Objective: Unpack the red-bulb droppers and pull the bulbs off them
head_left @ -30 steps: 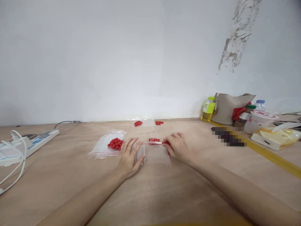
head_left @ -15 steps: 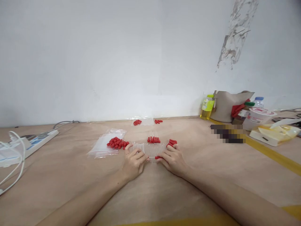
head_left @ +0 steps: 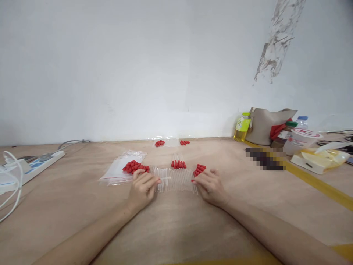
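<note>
A row of several clear glass tubes (head_left: 176, 179) lies side by side on the wooden table. My left hand (head_left: 143, 188) rests at the row's left end, fingers pinched on one clear tube that points right. My right hand (head_left: 210, 184) lies at the row's right end, fingers curled, fingertips on a small red cap; what they grip is partly hidden. A small pile of red caps (head_left: 199, 169) sits just beyond my right hand. Tubes fitted with red caps (head_left: 178, 164) lie behind the row. More red caps (head_left: 135, 167) are heaped on a clear plastic bag (head_left: 117, 170) at the left.
Two small bags with red caps (head_left: 171, 142) lie by the wall. A white power strip with cables (head_left: 30, 167) is at the far left. At the right stand a yellow bottle (head_left: 242, 127), a beige bag (head_left: 266, 125), a tub (head_left: 299, 140) and a yellow tape line (head_left: 320, 183).
Both hands met at the near middle of the tube row half a second ago. They have since moved apart to its two ends, and my left hand now pinches a single tube.
</note>
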A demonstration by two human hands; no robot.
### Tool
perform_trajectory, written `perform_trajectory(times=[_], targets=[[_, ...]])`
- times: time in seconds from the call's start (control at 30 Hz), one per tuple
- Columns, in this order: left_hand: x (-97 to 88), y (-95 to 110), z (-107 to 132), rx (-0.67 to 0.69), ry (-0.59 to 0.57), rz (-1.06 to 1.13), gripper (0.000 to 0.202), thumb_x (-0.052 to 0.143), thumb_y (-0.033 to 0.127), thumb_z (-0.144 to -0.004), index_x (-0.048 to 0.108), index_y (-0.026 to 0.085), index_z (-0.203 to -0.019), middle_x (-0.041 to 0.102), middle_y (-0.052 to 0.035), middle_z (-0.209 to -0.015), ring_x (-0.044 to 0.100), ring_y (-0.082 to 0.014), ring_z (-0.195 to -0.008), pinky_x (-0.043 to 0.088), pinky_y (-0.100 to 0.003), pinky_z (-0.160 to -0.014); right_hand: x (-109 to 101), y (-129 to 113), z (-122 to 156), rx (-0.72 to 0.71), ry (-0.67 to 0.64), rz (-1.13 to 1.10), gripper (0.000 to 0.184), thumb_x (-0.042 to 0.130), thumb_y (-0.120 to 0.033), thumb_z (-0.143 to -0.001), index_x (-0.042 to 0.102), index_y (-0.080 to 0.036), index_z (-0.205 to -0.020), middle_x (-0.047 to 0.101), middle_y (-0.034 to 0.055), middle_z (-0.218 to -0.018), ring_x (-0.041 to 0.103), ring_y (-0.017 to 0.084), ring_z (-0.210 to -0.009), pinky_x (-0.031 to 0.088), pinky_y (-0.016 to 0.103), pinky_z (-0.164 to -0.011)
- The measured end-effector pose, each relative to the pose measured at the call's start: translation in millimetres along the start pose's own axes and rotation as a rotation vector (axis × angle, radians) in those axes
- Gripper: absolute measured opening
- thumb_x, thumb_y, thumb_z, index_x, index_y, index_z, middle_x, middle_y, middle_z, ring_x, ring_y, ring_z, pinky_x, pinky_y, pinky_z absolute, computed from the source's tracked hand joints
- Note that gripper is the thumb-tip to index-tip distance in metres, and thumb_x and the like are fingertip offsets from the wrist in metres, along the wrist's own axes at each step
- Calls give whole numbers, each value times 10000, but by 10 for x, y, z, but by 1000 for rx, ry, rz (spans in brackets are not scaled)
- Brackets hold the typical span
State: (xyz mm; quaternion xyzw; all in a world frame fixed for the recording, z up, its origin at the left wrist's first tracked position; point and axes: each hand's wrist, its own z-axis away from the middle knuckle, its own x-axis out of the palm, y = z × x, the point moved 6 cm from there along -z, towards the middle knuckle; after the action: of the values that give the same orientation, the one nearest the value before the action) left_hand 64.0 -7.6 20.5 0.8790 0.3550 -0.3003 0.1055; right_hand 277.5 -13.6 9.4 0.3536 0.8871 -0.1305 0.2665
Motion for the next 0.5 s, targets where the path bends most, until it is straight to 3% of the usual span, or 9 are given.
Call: perform_trajectory(times=[0.1,0.2,0.37,0.5], targets=[[69,-220,1,-149,-34,35,192,445,195,-845,625,174,-908,593,-36,-761,539,-139,-703,424,-276,-682,-98,404,12,347,151,-180,204,439,-278,-850,623,-196,-879,594,43,-793,533,141,-730,380,294,-675],[197,-253,-46,-176,-76,68,314,367,135,-851,561,166,-1096,549,-60,-852,536,-146,-778,453,-257,-678,-63,681,31,554,216,-271,261,425,-309,-835,630,-187,-940,550,68,-853,534,164,-801,436,297,-676],[271,-190,-105,-110,-27,128,329,392,97,-833,554,183,-1106,525,-43,-845,534,-131,-790,463,-244,-689,18,935,77,683,184,-244,299,456,-304,-784,602,-143,-989,555,58,-780,514,153,-680,440,299,-637],[247,-179,-104,-64,24,205,207,448,124,-831,572,185,-984,563,-26,-820,548,-121,-760,460,-245,-700,-30,1029,94,703,207,-242,242,536,-372,-740,586,-168,-860,597,40,-761,499,146,-645,420,285,-619]])
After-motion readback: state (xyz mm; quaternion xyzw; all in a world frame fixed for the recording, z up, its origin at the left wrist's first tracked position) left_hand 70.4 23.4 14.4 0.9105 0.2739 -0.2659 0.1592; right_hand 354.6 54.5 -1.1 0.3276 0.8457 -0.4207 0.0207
